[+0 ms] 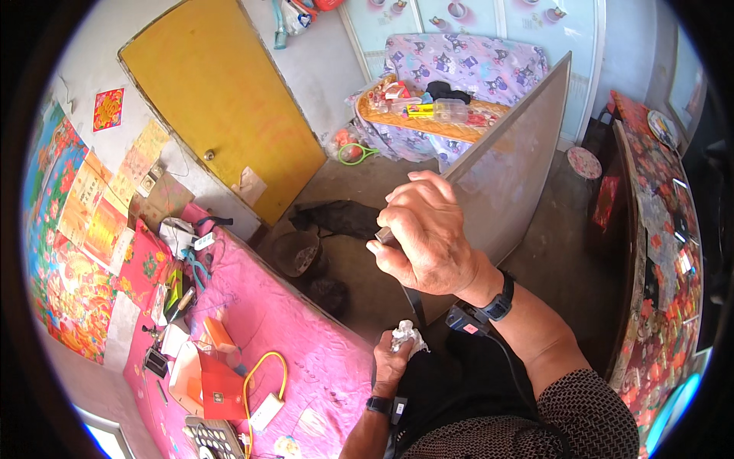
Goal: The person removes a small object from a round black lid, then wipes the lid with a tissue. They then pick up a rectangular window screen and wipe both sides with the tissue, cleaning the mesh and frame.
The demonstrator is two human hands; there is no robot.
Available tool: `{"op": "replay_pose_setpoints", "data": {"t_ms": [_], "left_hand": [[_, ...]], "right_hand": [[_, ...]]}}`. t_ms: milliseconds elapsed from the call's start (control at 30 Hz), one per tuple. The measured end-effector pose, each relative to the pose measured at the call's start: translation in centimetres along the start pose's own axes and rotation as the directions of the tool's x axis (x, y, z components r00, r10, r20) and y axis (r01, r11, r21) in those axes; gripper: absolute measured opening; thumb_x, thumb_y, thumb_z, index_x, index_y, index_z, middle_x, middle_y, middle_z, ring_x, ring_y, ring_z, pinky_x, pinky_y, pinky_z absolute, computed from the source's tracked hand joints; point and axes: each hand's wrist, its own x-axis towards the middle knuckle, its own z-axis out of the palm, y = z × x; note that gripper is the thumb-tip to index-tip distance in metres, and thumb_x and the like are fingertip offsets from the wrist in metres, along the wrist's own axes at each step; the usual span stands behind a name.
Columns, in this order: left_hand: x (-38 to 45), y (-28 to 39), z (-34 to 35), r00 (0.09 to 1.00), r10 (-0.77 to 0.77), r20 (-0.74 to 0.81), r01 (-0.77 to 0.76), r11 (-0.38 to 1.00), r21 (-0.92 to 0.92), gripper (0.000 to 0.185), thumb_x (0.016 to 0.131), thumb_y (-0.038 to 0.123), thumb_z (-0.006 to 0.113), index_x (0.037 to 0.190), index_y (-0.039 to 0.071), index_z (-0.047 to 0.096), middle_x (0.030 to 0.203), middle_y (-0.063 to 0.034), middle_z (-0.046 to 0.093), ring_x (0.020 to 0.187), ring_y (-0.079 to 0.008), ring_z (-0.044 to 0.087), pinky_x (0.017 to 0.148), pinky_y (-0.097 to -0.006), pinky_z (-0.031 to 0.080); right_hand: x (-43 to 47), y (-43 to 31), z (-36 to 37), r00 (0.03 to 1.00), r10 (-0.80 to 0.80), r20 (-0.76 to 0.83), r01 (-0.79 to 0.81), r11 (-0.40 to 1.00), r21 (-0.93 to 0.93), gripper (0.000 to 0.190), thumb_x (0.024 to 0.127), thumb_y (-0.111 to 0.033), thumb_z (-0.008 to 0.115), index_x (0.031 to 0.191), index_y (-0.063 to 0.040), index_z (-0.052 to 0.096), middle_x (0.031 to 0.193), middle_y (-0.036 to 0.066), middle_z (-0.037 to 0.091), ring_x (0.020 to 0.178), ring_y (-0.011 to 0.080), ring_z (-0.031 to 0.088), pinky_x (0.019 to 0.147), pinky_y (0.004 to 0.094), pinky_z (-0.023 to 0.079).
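My right hand (427, 241) is closed around the near upper corner of a thin framed panel (510, 149), which looks like a window screen. The panel stands upright on its edge on the concrete floor and runs away from me to the right. Lower down, close to my body, my left hand (391, 358) clutches a crumpled white tissue or cloth (408, 337). The wad is near the panel's lower near end; from here I cannot tell if they touch.
To the left is a pink-covered table (321, 373) with a red gift box (222, 385), a white power strip (267, 412) and pliers (196, 267). A dark bucket (297, 252) stands beyond it. Behind are a yellow door (212, 103) and a sofa (464, 63). A flower-patterned table (659, 275) stands right.
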Motion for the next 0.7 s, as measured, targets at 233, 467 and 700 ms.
{"op": "replay_pose_setpoints", "data": {"t_ms": [233, 467, 700], "left_hand": [[0.23, -0.27, 0.47, 1.000, 0.002, -0.020, -0.005, 0.986, -0.164, 0.025, 0.094, 0.015, 0.087, 0.106, -0.002, 0.071, 0.091, -0.0135, 0.078, 0.083, -0.0195, 0.073, 0.075, -0.0377, 0.060], [0.41, -0.75, 0.54, 0.999, 0.032, -0.015, -0.034, 0.990, -0.137, 0.025, 0.093, 0.014, 0.088, 0.101, -0.001, 0.070, 0.086, -0.0130, 0.074, 0.079, -0.0212, 0.073, 0.073, -0.0392, 0.059], [0.25, -0.39, 0.37, 0.998, -0.057, -0.013, 0.056, 0.997, -0.058, 0.025, 0.094, 0.014, 0.087, 0.101, -0.002, 0.070, 0.088, -0.0133, 0.075, 0.082, -0.0204, 0.073, 0.074, -0.0388, 0.059]], "right_hand": [[-0.12, 0.10, -0.30, 1.000, -0.001, -0.012, 0.001, 1.000, 0.023, 0.032, 0.087, -0.023, 0.087, 0.104, -0.007, 0.064, 0.097, 0.010, 0.067, 0.098, 0.0324, 0.070, 0.109, 0.0574, 0.051], [-0.22, -0.05, -0.27, 0.998, 0.010, -0.068, -0.009, 1.000, 0.014, 0.030, 0.086, -0.021, 0.088, 0.102, -0.008, 0.067, 0.092, 0.008, 0.068, 0.096, 0.0318, 0.072, 0.108, 0.0574, 0.051], [-0.40, 0.27, -0.48, 0.996, 0.018, -0.086, -0.018, 1.000, 0.002, 0.026, 0.086, -0.017, 0.086, 0.101, -0.007, 0.067, 0.091, 0.009, 0.069, 0.094, 0.0315, 0.073, 0.107, 0.0568, 0.051]]}}
